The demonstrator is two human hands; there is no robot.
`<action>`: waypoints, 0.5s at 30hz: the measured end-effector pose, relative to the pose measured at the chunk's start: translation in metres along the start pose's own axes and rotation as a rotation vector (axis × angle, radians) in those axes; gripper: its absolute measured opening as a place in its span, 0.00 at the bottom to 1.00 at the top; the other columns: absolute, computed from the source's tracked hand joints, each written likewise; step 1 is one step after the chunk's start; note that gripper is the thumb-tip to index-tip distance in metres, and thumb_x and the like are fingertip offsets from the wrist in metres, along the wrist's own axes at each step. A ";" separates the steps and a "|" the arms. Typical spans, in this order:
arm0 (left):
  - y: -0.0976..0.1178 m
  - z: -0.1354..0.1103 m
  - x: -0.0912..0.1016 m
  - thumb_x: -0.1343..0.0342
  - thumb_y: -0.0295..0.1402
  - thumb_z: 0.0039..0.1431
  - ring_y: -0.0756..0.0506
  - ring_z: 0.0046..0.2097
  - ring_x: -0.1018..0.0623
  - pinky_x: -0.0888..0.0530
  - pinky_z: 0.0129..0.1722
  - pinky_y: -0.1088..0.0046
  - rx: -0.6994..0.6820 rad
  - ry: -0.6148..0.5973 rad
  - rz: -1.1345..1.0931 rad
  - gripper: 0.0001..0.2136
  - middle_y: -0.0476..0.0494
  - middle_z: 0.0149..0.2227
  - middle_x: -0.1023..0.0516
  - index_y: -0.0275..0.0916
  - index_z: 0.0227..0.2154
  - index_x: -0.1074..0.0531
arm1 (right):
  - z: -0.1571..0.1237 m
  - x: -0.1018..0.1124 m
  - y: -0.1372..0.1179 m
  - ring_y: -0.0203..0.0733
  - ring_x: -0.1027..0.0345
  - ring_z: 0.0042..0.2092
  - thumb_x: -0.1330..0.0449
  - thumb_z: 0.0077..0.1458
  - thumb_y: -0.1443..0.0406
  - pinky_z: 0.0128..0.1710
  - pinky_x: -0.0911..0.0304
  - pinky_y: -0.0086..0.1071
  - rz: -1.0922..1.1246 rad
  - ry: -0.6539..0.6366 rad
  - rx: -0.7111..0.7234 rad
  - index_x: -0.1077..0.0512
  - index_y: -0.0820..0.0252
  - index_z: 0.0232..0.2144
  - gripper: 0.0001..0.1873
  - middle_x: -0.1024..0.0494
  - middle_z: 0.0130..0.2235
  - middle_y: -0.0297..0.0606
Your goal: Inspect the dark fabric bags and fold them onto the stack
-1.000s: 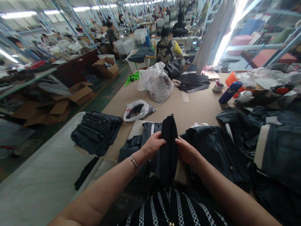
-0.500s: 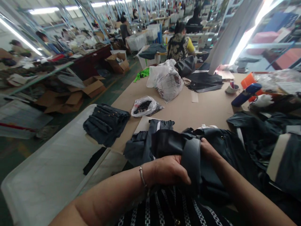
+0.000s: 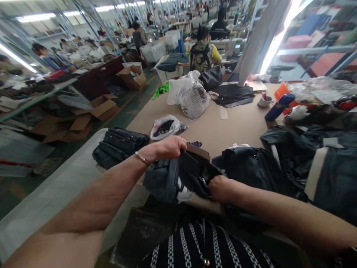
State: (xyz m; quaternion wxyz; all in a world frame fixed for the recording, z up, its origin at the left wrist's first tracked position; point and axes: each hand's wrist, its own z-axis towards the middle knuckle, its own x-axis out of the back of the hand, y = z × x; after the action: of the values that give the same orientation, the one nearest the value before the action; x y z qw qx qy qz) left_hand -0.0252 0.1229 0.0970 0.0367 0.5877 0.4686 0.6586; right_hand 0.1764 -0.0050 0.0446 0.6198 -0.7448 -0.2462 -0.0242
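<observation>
My left hand [image 3: 167,147] is closed over the top edge of a dark folded garment piece [image 3: 192,173] held just above the near edge of the brown table [image 3: 231,126]. My right hand [image 3: 220,188] grips the same piece lower down, at its right side, fingers curled into the cloth. A strip of brown card shows along the piece's upper edge. Under it lies another dark garment [image 3: 161,180] with a white label. A stack of folded dark pieces [image 3: 119,145] lies to the left of my left hand.
A heap of dark garments [image 3: 306,163] covers the table's right side. Two plastic bags [image 3: 167,126] [image 3: 189,95], a blue bottle [image 3: 279,107] and a small cup [image 3: 264,101] stand farther back. A person [image 3: 203,54] sits beyond the table. Cardboard boxes [image 3: 92,111] lie on the floor at left.
The dark piece went from upright between both hands to being bundled down. My left hand has now moved up and over its top edge; my right hand has dropped lower on it.
</observation>
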 end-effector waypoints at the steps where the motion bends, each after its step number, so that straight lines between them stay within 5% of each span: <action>1: -0.005 0.001 0.001 0.54 0.23 0.34 0.50 0.28 0.36 0.38 0.31 0.74 -0.021 -0.016 0.192 0.04 0.47 0.22 0.36 0.34 0.16 0.34 | 0.005 0.010 -0.007 0.29 0.59 0.16 0.37 0.30 0.72 0.24 0.45 0.31 -0.052 -0.035 0.022 0.45 0.57 0.06 0.19 0.54 0.09 0.25; 4: -0.011 0.001 0.001 0.57 0.20 0.34 0.51 0.29 0.34 0.38 0.31 0.76 -0.087 0.074 0.343 0.09 0.47 0.25 0.34 0.34 0.18 0.33 | 0.006 0.054 -0.039 0.27 0.64 0.18 0.39 0.35 0.73 0.23 0.51 0.30 -0.302 -0.311 0.172 0.42 0.59 0.08 0.16 0.48 0.12 0.27; 7: 0.000 0.006 0.004 0.56 0.19 0.39 0.52 0.31 0.32 0.36 0.32 0.77 -0.130 0.274 0.126 0.09 0.45 0.29 0.31 0.32 0.19 0.31 | 0.002 0.086 -0.070 0.30 0.47 0.22 0.50 0.54 0.61 0.24 0.49 0.27 -0.350 -0.665 0.290 0.32 0.59 0.23 0.13 0.34 0.22 0.31; 12: 0.034 0.024 0.006 0.48 0.24 0.41 0.50 0.30 0.31 0.35 0.32 0.76 -0.109 0.193 -0.235 0.04 0.44 0.28 0.30 0.31 0.16 0.32 | 0.014 0.082 -0.080 0.31 0.45 0.25 0.47 0.48 0.69 0.26 0.53 0.27 -0.676 -0.208 0.455 0.31 0.60 0.26 0.04 0.34 0.24 0.32; 15: 0.049 0.029 0.004 0.45 0.28 0.42 0.49 0.29 0.31 0.34 0.32 0.75 -0.036 0.120 -0.446 0.05 0.43 0.27 0.30 0.31 0.16 0.31 | 0.023 0.086 -0.072 0.30 0.44 0.26 0.45 0.50 0.65 0.27 0.51 0.25 -0.579 -0.058 0.478 0.29 0.60 0.30 0.06 0.33 0.24 0.30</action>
State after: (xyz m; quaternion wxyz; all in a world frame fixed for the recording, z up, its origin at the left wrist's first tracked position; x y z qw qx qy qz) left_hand 0.0216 0.1147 0.1287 0.1643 0.4286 0.5764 0.6761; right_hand 0.2172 0.0533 0.1348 0.7363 -0.4793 -0.4625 -0.1192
